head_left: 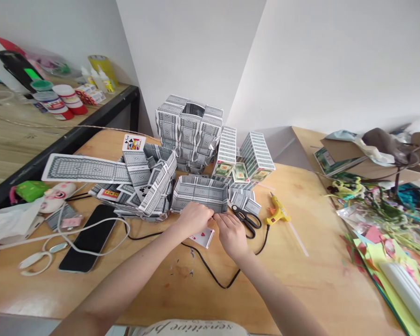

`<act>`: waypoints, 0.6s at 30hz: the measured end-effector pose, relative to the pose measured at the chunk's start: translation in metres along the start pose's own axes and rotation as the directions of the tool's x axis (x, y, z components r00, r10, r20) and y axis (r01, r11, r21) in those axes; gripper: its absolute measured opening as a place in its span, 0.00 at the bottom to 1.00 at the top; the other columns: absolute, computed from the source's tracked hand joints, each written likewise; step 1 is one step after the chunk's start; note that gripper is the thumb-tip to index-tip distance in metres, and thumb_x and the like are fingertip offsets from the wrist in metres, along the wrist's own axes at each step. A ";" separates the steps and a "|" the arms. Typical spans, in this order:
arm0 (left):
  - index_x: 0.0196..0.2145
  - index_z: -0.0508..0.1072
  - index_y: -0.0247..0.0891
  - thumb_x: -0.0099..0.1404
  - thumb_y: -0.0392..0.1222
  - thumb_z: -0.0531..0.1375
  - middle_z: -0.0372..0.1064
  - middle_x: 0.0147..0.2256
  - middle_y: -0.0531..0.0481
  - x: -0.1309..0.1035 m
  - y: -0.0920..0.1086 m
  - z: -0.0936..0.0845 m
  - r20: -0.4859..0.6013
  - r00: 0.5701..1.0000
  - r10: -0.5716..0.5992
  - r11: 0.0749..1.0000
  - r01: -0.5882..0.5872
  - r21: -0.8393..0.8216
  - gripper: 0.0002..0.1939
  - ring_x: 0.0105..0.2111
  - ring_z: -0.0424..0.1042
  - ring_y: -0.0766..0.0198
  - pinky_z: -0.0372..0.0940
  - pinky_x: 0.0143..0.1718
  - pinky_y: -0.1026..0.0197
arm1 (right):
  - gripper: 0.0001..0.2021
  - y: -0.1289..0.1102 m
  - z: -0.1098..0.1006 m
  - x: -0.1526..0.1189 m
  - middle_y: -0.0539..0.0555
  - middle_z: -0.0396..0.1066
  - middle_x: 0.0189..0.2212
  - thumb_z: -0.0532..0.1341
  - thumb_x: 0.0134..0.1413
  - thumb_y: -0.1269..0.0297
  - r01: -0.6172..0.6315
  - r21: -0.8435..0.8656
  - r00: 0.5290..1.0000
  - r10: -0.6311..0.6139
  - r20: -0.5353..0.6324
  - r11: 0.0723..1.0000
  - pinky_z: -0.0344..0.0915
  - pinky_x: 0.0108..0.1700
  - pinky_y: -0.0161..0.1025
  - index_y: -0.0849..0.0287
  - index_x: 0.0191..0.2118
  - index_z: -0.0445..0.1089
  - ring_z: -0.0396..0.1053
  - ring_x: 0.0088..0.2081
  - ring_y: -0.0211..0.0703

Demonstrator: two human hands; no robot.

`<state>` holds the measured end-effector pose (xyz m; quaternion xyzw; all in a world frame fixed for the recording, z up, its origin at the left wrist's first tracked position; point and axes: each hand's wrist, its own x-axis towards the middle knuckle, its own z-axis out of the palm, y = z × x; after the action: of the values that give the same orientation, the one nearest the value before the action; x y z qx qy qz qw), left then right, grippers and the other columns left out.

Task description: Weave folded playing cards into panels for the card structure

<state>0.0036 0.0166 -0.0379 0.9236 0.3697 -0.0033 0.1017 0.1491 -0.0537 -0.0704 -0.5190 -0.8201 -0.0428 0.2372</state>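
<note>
An open tray built from patterned playing cards (203, 190) lies on the table in front of me. My left hand (195, 218) and my right hand (231, 233) meet at its near right edge, fingers closed and pinching there. The fingers partly cover that edge, so the exact grip is hidden. A loose heart card (206, 237) lies face up beneath and between my hands. Black-handled scissors (247, 219) rest just right of my right hand. Farther right is a yellow hot glue gun (278, 211), with its black cable looping in front of my hands.
Behind the tray stands a larger card structure (191, 133), beside stacked card boxes (257, 156). Loose and joined cards (147, 182) pile up on the left. A phone (87, 238) and white cable lie near left. Craft scraps (388, 205) cover the far right.
</note>
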 end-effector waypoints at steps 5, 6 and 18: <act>0.27 0.73 0.37 0.59 0.39 0.52 0.72 0.24 0.44 -0.001 0.000 0.000 -0.025 1.000 -0.002 1.000 0.002 -0.016 0.11 0.27 0.71 0.57 0.61 0.27 0.60 | 0.17 0.000 0.003 -0.001 0.57 0.71 0.36 0.47 0.53 0.79 0.001 -0.005 1.000 -0.001 0.007 1.000 0.64 0.46 0.43 0.63 0.45 0.65 0.66 0.38 0.43; 0.27 0.73 0.37 0.59 0.39 0.52 0.72 0.24 0.44 -0.001 0.000 0.000 -0.028 1.000 -0.009 1.000 0.009 -0.023 0.10 0.27 0.72 0.57 0.61 0.27 0.60 | 0.17 0.001 0.003 -0.001 0.57 0.71 0.35 0.47 0.53 0.79 -0.003 -0.004 1.000 0.004 0.009 1.000 0.64 0.46 0.43 0.63 0.45 0.65 0.67 0.38 0.43; 0.27 0.73 0.35 0.56 0.44 0.57 0.73 0.26 0.47 -0.013 0.011 -0.049 -0.164 0.965 -0.205 0.818 0.077 -0.570 0.10 0.29 0.71 0.58 0.62 0.29 0.62 | 0.22 -0.014 -0.066 0.017 0.60 0.60 0.52 0.57 0.51 0.65 -0.254 0.380 0.791 0.417 -0.449 0.890 0.48 0.56 0.59 0.56 0.53 0.56 0.54 0.56 0.53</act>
<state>-0.0017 0.0089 0.0129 0.8178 0.4311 0.1986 0.3256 0.1544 -0.0669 -0.0022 -0.5844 -0.6155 -0.0128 0.5287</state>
